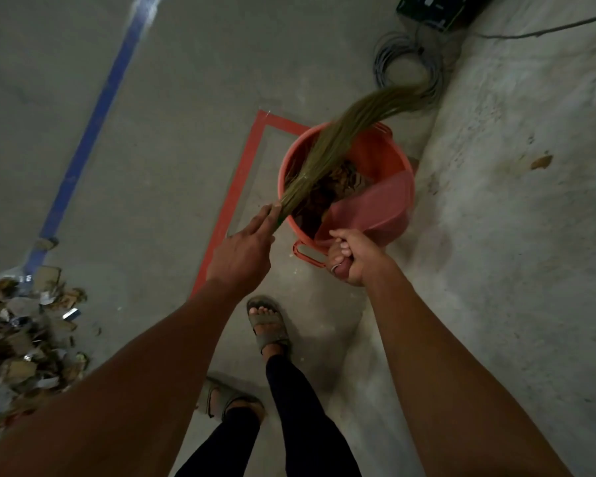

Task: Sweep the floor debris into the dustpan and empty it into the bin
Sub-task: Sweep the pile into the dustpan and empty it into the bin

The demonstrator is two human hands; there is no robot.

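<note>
Both bare forearms reach forward and down from the lower edge of the view. The left hand shows its back to the camera, fingers stretched forward and lying close together along the bound end of a pale straw broom, which it holds. The right hand is turned knuckles down, fingers and thumb curled tight round the handle of a translucent pink plastic dustpan.

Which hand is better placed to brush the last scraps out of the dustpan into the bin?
Left hand: it holds the broom over the bin; the right hand grips the dustpan.
</note>
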